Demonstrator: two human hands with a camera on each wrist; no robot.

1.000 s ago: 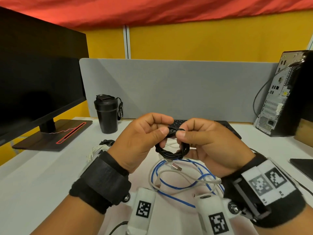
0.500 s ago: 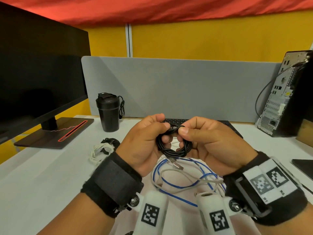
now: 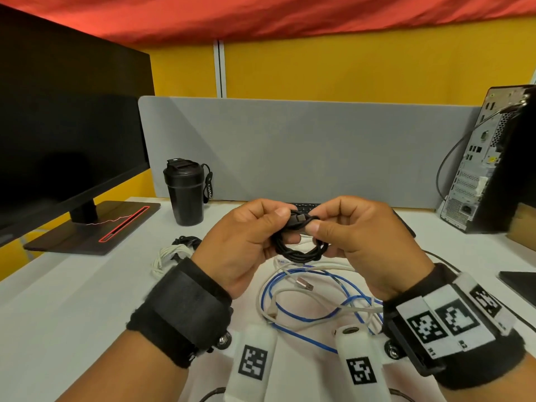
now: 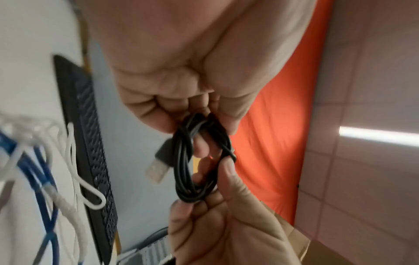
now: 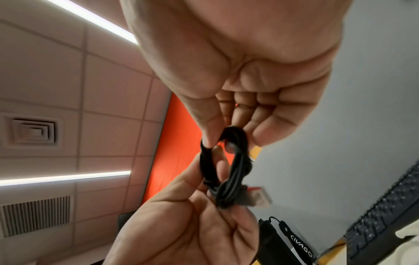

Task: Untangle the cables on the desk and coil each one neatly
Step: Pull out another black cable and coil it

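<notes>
The thin black cable wound into a small round coil (image 3: 300, 245) is hanging in the air between both hands, above the white desk (image 3: 72, 300) and directly over the loose tangle of a blue cable (image 3: 316, 323) and an off-white cable (image 3: 316, 288) that are lying crossed on the surface. Its small plug end is sitting at the top of the coil, and in the left wrist view its flat metal USB plug (image 4: 157, 171) is sticking out to one side.

The step in hand looks like securing the last turn. To do it well, the person should be keeping the loops stacked and even, tucking the free end snugly through or around the bundle without pulling so hard that the coil collapses, and not loosening either pinch until the end is holding, since the springy loops could fan open.

The left hand (image 3: 246, 242) is gripping the left side of the coil, fingers curled through the loop and thumb pressing on top. The right hand (image 3: 365, 239) is pinching the top of the coil near the plug end between thumb and forefinger, its other fingers curling under the loops. Both wrists are raised level, palms angled toward each other, knuckles nearly meeting.

Further left on the desk a bundled white cable (image 3: 171, 256) and a small black coil (image 3: 187, 241) are lying side by side.
</notes>
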